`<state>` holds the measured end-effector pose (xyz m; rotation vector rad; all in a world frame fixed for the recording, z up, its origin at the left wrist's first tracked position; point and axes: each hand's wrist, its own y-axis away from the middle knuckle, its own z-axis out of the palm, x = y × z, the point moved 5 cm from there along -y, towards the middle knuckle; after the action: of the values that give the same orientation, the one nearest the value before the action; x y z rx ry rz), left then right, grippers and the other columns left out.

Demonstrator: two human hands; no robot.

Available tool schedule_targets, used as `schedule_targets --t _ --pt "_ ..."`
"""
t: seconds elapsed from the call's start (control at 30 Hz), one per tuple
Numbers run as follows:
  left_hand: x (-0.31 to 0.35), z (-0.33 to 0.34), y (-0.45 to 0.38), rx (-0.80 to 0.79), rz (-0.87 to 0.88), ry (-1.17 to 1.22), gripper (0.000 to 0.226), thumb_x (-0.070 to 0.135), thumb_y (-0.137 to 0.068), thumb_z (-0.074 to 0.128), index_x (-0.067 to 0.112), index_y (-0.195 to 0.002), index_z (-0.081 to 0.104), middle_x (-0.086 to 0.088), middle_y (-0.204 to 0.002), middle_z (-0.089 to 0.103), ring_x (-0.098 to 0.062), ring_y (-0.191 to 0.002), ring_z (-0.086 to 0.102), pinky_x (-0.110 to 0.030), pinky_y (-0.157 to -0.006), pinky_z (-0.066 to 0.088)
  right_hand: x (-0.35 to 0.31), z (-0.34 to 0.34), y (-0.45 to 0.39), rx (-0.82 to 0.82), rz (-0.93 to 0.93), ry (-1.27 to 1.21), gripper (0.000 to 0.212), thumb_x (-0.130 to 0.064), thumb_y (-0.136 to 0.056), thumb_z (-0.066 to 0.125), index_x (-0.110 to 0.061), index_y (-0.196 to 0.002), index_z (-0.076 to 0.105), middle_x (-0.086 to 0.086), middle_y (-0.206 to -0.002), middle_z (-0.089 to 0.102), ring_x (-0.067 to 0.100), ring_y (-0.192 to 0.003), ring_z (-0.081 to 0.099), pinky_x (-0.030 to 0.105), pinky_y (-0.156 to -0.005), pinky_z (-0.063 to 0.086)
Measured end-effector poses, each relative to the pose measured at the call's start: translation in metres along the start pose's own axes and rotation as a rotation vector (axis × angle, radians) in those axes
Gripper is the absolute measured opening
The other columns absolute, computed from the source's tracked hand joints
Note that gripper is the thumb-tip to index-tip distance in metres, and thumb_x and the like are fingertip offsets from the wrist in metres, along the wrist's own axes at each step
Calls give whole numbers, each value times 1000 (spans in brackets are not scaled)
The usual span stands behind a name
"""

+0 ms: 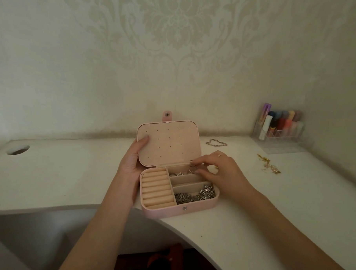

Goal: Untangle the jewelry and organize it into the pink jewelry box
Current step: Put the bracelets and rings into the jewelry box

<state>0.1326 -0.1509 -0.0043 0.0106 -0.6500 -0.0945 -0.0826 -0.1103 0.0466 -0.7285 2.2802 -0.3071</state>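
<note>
Ring over the back compartment
Right hand (218, 169) pinches a ring (192, 169) directly above the jewelry box (190, 210) (left hand (131, 163) grips its lid).

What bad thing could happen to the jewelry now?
The ring pinched by the right hand could slip and roll off the desk. The pink jewelry box sits at the desk's curved edge, so a bump might tip it. The silver chains piled together could tangle again.
</note>
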Motion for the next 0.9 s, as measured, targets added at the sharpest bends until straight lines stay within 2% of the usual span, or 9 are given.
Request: schedule_targets --t 0.17,0.33,0.47,0.57,0.63,0.67,0.73,0.8,0.9 --pt "-1 4 4 6 -6 -15 52 24 -86 58 10 -135 48 -18 -132 55 -37 -122 52 -59 -106 32 3 0 0 -9 29 26 19 -24 -82 70 -28 -101 72 -15 -89 66 7 -92 50 9 -77 35" --pt "0 7 7 28 -9 -32 49 23 -88 56 11 -134 49 -18 -128 58 -36 -118 55 -58 -102 37 5 -3 1 23 82 14 17 -24 -83 68 -31 -98 73 -25 -82 59 -1 -89 48 9 -76 37" --pt "-1 6 7 26 -7 -23 49 24 -88 57 11 -134 49 -18 -130 57 -37 -120 54 -60 -105 33 0 -3 1 5 51 76 24 -9 -89 60 -23 -103 73 -14 -94 66 6 -92 53 22 -85 44" --pt "0 4 6 44 -6 -13 54 24 -85 61 12 -135 47 -17 -131 56 -37 -120 53 -61 -104 32 10 -30 4 203 175 -47 32 5 -90 49 -14 -101 73 1 -100 68 12 -86 60 29 -80 51" --pt "0 4 7 57 -8 -19 54 24 -84 62 12 -135 48 -17 -131 56 -37 -121 53 -61 -104 32 28 -52 8 372 233 34 35 6 -90 46 -13 -101 72 5 -105 69 17 -97 62 23 -86 45" --pt "1 3 7 77 2 -30 55 23 -83 62 12 -135 48 -18 -131 56 -37 -120 53 -61 -104 33 39 -57 10 392 267 98 33 4 -91 46 -13 -104 71 5 -109 69 19 -103 61 20 -90 40" --pt "3 3 7 128 35 -69 59 22 -78 68 11 -133 50 -19 -130 57 -39 -119 54 -63 -102 34 58 -54 12 319 356 187 29 -6 -95 47 -13 -116 66 7 -119 66 21 -111 58 18 -93 35" --pt "7 4 9 202 93 -147 62 21 -67 75 9 -125 56 -22 -126 59 -41 -115 56 -64 -99 37 70 -43 14 204 424 200 31 -18 -96 48 -15 -124 61 7 -125 62 21 -114 56 24 -96 37" --pt "9 5 11 286 169 -258 41 18 -69 73 10 -108 64 -23 -117 63 -39 -105 60 -60 -95 43 69 -31 11 130 425 171 33 -28 -95 50 -19 -125 60 6 -124 61 20 -111 56 29 -92 40"
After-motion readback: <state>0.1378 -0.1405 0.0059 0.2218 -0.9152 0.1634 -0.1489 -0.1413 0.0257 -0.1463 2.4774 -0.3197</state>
